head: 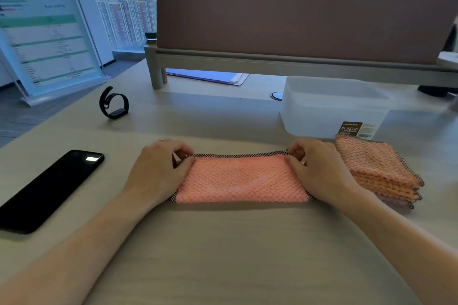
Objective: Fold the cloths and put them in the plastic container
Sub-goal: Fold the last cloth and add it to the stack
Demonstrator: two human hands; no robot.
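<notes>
Your left hand (158, 166) and right hand (319, 168) each pinch a far corner of the half-folded cloth (243, 180); the stack (376, 168) beside it waits, and the container (322, 116) looks empty.

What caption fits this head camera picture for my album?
Left hand and right hand pinch the far corners of a folded pink cloth, beside a cloth stack and the container.
</notes>
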